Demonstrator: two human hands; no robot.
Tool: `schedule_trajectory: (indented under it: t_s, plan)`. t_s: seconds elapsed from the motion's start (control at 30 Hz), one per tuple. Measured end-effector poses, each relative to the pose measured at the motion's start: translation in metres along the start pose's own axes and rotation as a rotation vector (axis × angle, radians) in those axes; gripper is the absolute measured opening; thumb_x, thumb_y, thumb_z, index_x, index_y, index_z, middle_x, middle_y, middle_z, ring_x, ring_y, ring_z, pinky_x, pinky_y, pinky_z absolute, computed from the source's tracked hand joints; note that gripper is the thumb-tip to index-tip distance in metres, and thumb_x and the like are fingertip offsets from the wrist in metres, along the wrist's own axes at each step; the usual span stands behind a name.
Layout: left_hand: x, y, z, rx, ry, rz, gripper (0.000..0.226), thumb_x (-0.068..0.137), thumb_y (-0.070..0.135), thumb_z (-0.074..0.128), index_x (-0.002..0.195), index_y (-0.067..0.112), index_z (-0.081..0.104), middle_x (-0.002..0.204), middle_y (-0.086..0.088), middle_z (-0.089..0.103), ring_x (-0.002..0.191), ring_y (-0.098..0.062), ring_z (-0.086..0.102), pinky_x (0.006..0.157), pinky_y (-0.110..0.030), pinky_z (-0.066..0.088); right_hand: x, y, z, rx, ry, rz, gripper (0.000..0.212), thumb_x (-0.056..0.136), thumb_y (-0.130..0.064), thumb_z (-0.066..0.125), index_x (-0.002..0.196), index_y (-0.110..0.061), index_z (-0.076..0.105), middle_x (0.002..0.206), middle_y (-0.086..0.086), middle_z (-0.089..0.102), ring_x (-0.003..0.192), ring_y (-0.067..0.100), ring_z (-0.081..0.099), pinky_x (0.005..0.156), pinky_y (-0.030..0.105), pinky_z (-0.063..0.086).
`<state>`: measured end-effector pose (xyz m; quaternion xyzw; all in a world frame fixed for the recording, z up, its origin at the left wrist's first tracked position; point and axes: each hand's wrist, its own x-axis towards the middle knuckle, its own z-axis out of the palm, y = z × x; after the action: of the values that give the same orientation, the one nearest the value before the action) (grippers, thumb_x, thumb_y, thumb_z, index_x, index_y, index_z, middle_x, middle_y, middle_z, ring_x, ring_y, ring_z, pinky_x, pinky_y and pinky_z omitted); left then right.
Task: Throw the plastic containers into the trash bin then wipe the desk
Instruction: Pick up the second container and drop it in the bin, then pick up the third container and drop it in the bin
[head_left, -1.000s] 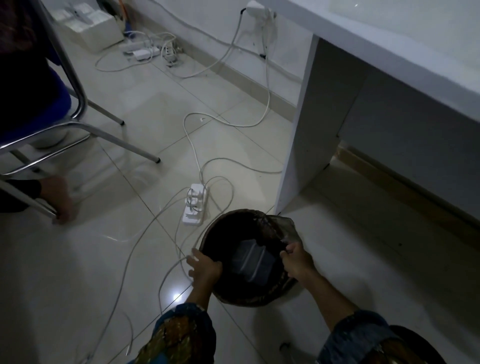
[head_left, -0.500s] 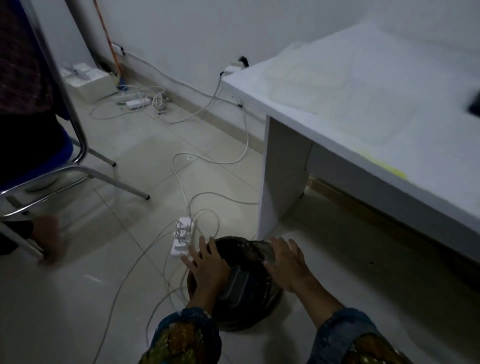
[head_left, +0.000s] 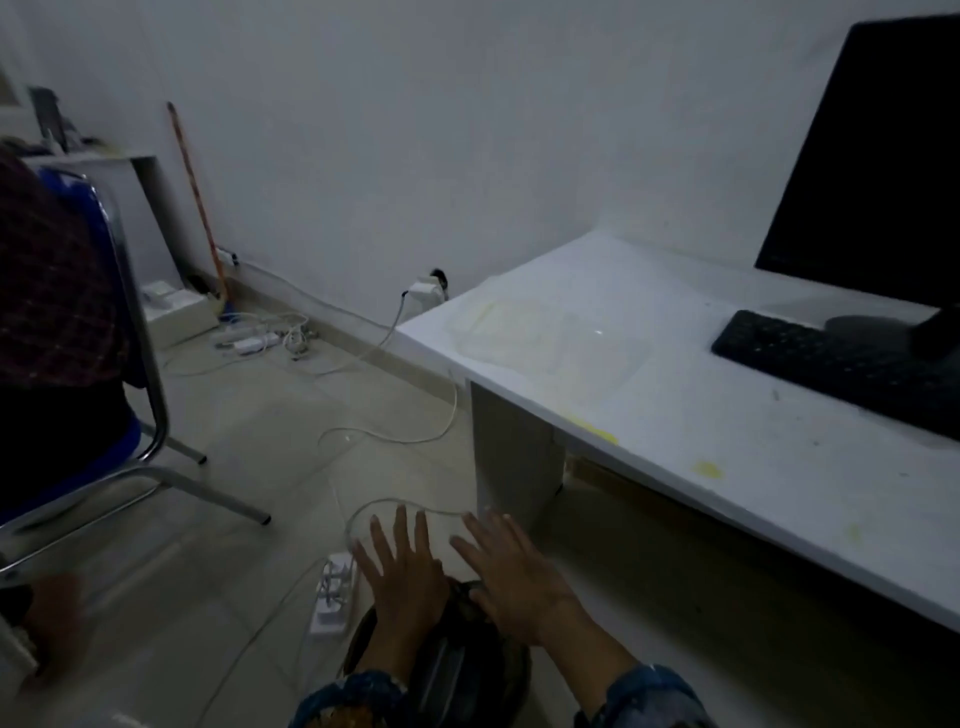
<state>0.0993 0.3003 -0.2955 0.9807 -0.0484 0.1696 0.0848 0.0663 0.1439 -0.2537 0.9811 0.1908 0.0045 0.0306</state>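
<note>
Head view: since the earlier frame both hands have let go of the bin's rim, and the camera has swung up toward the table. The left hand (head_left: 402, 577) and right hand (head_left: 514, 577) are over the trash bin (head_left: 483, 675), fingers straight and spread; each grip is apart and holds nothing. The bin stands on the floor near the table leg. A pale plastic container (head_left: 441, 670) (only partly seen between the forearms) lies inside it. The table (head_left: 727, 441) carries a keyboard (head_left: 831, 364), a monitor (head_left: 872, 156) and yellow stains (head_left: 707, 469) near its front edge. A power strip (head_left: 332, 597) lies just left of the bin.
</note>
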Motion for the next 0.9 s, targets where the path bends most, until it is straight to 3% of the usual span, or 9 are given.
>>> schedule_trajectory:
  t_s: [0.07, 0.13, 0.27, 0.33, 0.4, 0.47, 0.57, 0.73, 0.9]
  plan:
    - [0.006, 0.002, -0.015, -0.027, 0.005, 0.002, 0.064, 0.064, 0.028, 0.052, 0.125, 0.013, 0.044, 0.139, -0.006, 0.036, 0.145, -0.027, -0.016, 0.113, -0.049, -0.010, 0.001, 0.000, -0.015, -0.068, 0.081, -0.045, 0.060, 0.073, -0.054, 0.050, 0.128, -0.029, 0.049, 0.135, -0.001, 0.057, 0.122, 0.023, 0.057, 0.097, 0.040, 0.047]
    - [0.011, 0.007, -0.031, -0.040, 0.054, 0.010, 0.062, 0.065, 0.028, 0.047, 0.125, 0.012, 0.043, 0.135, -0.008, 0.039, 0.145, -0.030, -0.009, 0.113, -0.048, -0.011, -0.002, 0.000, -0.034, -0.120, 0.132, -0.074, 0.064, 0.069, -0.056, 0.063, 0.127, -0.029, 0.056, 0.137, 0.001, 0.055, 0.125, 0.025, 0.054, 0.099, 0.041, 0.048]
    - [0.021, 0.020, -0.062, -0.044, 0.114, 0.020, 0.075, 0.053, 0.013, 0.070, 0.124, 0.008, 0.045, 0.132, -0.015, 0.038, 0.122, -0.042, 0.030, 0.112, -0.046, -0.012, -0.013, 0.003, -0.074, -0.156, 0.250, -0.088, 0.065, 0.073, -0.055, 0.064, 0.131, -0.028, 0.052, 0.140, 0.002, 0.052, 0.129, 0.027, 0.050, 0.104, 0.042, 0.040]
    - [0.026, 0.026, -0.077, -0.030, 0.171, 0.036, 0.074, 0.055, 0.010, 0.074, 0.123, 0.006, 0.048, 0.131, -0.018, 0.041, 0.120, -0.043, 0.032, 0.110, -0.056, 0.000, -0.018, 0.008, -0.090, -0.176, 0.290, -0.066, 0.062, 0.079, -0.052, 0.059, 0.133, -0.025, 0.047, 0.142, 0.004, 0.049, 0.131, 0.028, 0.047, 0.106, 0.043, 0.037]
    - [0.030, 0.033, -0.092, -0.038, 0.185, 0.041, 0.065, 0.062, 0.017, 0.062, 0.125, 0.007, 0.049, 0.132, -0.019, 0.048, 0.121, -0.042, 0.032, 0.102, -0.067, 0.022, -0.023, 0.014, -0.102, -0.212, 0.326, -0.050, 0.055, 0.086, -0.048, 0.046, 0.135, -0.023, 0.043, 0.145, 0.006, 0.046, 0.133, 0.030, 0.045, 0.109, 0.043, 0.034]
    - [0.035, 0.041, -0.109, -0.098, 0.172, 0.035, 0.057, 0.072, 0.022, 0.050, 0.127, 0.008, 0.048, 0.132, -0.019, 0.051, 0.124, -0.040, 0.031, 0.097, -0.069, 0.030, -0.029, 0.020, -0.115, -0.194, 0.324, -0.026, 0.050, 0.088, -0.042, 0.031, 0.133, -0.022, 0.043, 0.143, 0.005, 0.048, 0.131, 0.029, 0.047, 0.107, 0.042, 0.037]
    - [0.045, 0.054, -0.127, -0.170, 0.194, 0.025, 0.054, 0.082, 0.033, 0.034, 0.129, 0.010, 0.043, 0.135, -0.018, 0.045, 0.129, -0.038, 0.029, 0.101, -0.067, 0.026, -0.036, 0.030, -0.135, -0.136, 0.384, -0.020, 0.042, 0.086, -0.038, 0.030, 0.121, -0.022, 0.045, 0.130, 0.003, 0.060, 0.117, 0.024, 0.059, 0.095, 0.037, 0.050]
    - [0.064, 0.078, -0.146, -0.276, 0.191, 0.021, 0.062, 0.087, 0.049, 0.028, 0.136, 0.011, 0.035, 0.145, -0.021, 0.032, 0.135, -0.042, 0.027, 0.108, -0.064, 0.012, -0.045, 0.051, -0.158, -0.053, 0.546, -0.050, 0.030, 0.086, -0.029, 0.039, 0.099, -0.015, 0.063, 0.100, 0.002, 0.068, 0.088, 0.016, 0.066, 0.078, 0.027, 0.056]
    - [0.082, 0.103, -0.164, -0.400, 0.153, -0.059, 0.072, 0.091, 0.044, 0.051, 0.147, 0.014, 0.018, 0.156, -0.018, 0.004, 0.144, -0.037, 0.006, 0.114, -0.057, -0.003, -0.051, 0.075, -0.171, 0.075, 0.559, 0.011, 0.025, 0.092, -0.015, 0.045, 0.109, -0.007, 0.061, 0.110, 0.011, 0.064, 0.096, 0.027, 0.061, 0.087, 0.034, 0.049]
